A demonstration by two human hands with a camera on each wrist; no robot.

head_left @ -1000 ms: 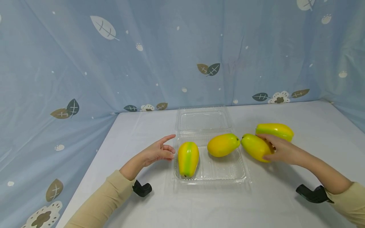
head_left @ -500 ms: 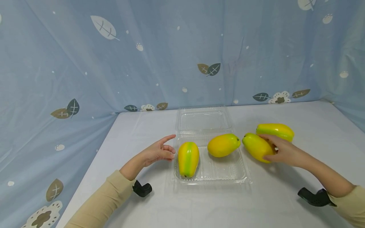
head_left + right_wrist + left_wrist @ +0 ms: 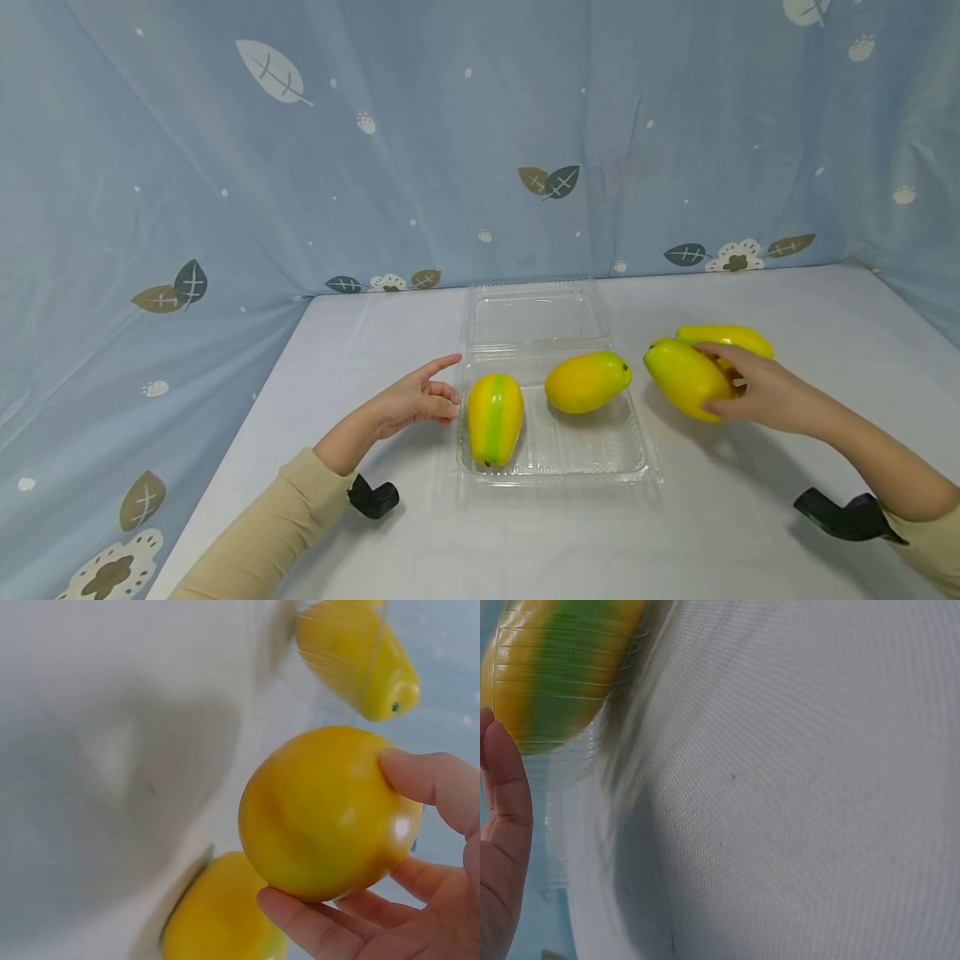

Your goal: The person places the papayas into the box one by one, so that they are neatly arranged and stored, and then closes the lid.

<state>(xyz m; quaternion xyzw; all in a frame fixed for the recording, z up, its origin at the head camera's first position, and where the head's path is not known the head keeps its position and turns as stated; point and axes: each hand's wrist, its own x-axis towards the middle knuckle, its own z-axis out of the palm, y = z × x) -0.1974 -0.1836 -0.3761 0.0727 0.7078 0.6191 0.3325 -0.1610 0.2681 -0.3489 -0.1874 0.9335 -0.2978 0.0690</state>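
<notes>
My right hand [image 3: 761, 392] grips a yellow-green papaya [image 3: 684, 379] between thumb and fingers, to the right of the clear plastic clamshell box [image 3: 555, 454]. In the right wrist view the papaya [image 3: 322, 817] shows its round end and appears raised off the table. Just behind it, partly hidden, lies another papaya [image 3: 731, 336]. Inside the box are two papayas: a green-striped one [image 3: 495, 419] at the left and a yellow one [image 3: 587, 382] resting tilted towards the right edge. Beside the box's left wall is my left hand [image 3: 416, 402], index finger extended, holding nothing; whether it touches the wall I cannot tell.
The box's lid [image 3: 538, 319] lies folded back, away from me. A white cloth [image 3: 555, 546] covers the table, and a blue leaf-printed curtain [image 3: 450, 150] hangs behind and at the sides. Black wrist mounts [image 3: 373, 497] show at both sleeves.
The papaya in my right hand has shifted a little to the right and upward, apart from the yellow papaya in the box. My left hand has stayed in place.
</notes>
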